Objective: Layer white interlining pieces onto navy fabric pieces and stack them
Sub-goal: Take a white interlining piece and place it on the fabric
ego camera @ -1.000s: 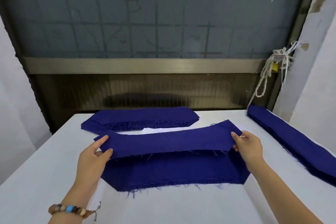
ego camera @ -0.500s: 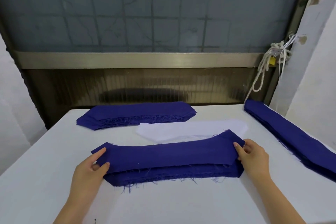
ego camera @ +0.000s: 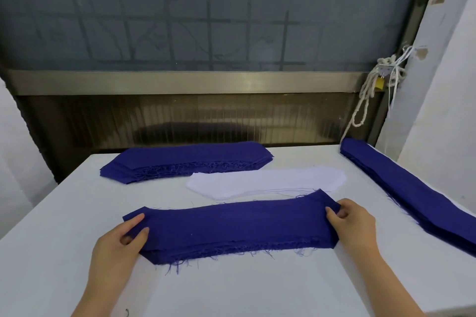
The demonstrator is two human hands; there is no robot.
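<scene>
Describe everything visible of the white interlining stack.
The white interlining stack is a thin pile of long pieces with angled ends, soft and matte, its layered edges showing along the near side. It lies flat on the table, between the far navy stack and the near navy stack, which hides part of its near edge.
</scene>
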